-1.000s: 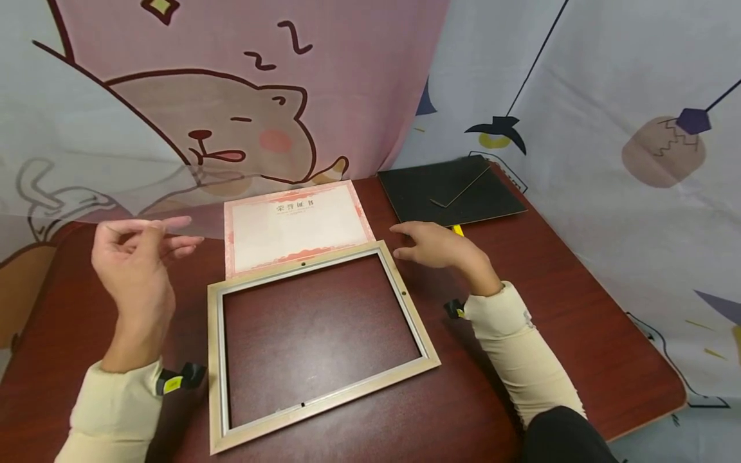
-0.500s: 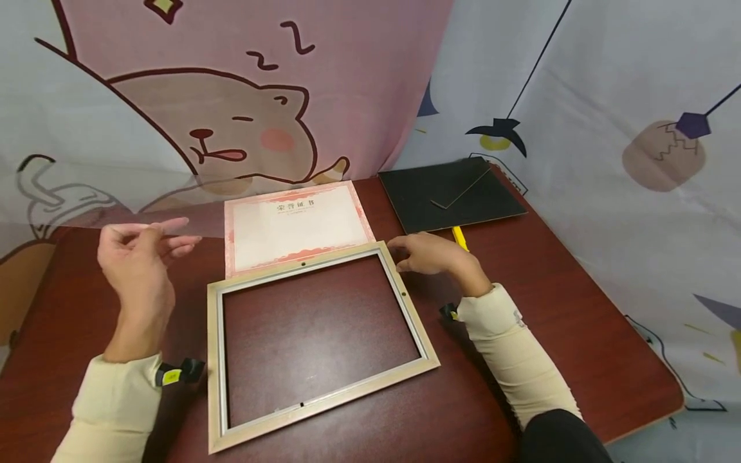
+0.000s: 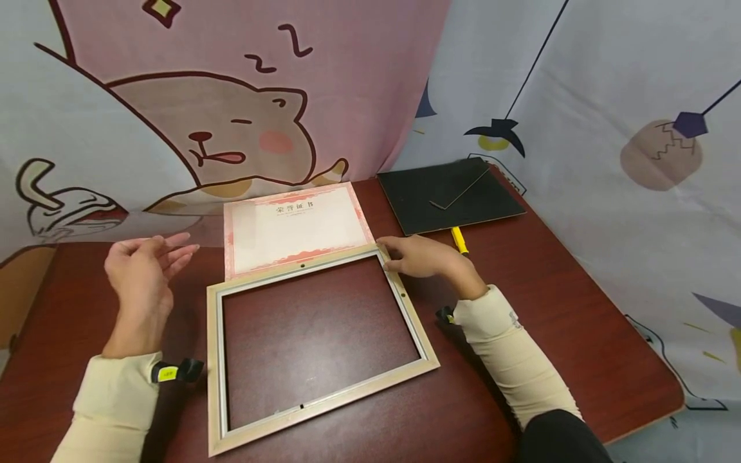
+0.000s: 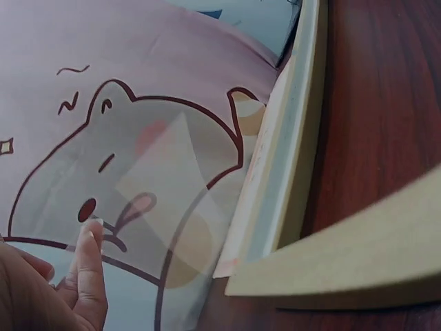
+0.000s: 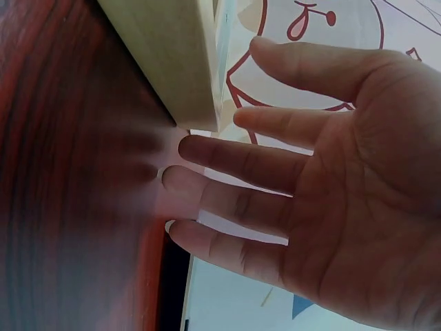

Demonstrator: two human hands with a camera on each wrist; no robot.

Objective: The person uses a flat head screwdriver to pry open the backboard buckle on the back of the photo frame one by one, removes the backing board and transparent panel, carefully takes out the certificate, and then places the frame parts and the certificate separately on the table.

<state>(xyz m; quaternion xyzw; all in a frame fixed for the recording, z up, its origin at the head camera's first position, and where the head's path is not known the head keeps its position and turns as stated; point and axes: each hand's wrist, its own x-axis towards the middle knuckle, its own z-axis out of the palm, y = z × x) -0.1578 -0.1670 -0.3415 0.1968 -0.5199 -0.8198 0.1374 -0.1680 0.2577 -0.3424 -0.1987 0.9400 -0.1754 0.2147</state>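
Note:
My left hand (image 3: pixel 139 276) is raised beyond the frame's left side, thumb and fingers pinching a clear plastic sheet (image 3: pixel 191 230). The sheet is hard to make out; part of it shows as a pale sheen in the left wrist view. A light wooden picture frame (image 3: pixel 324 404) lies on the table in front of me. At its far right corner is my right hand (image 3: pixel 425 257), fingers extended and holding nothing; whether they touch the wood I cannot tell. Behind the frame lies a white certificate (image 3: pixel 298 233) with a pink border, its near edge against the frame.
A black backing board (image 3: pixel 475 202) with a thin bent piece on it lies at the back right. A yellow item (image 3: pixel 459 240) pokes out from under its near edge. Printed curtains (image 3: pixel 370 83) hang behind the dark red table (image 3: pixel 550 321).
The clear sheet has come down, and my left hand has lowered slightly. My right hand has moved left and a little nearer, to the frame's far right corner.

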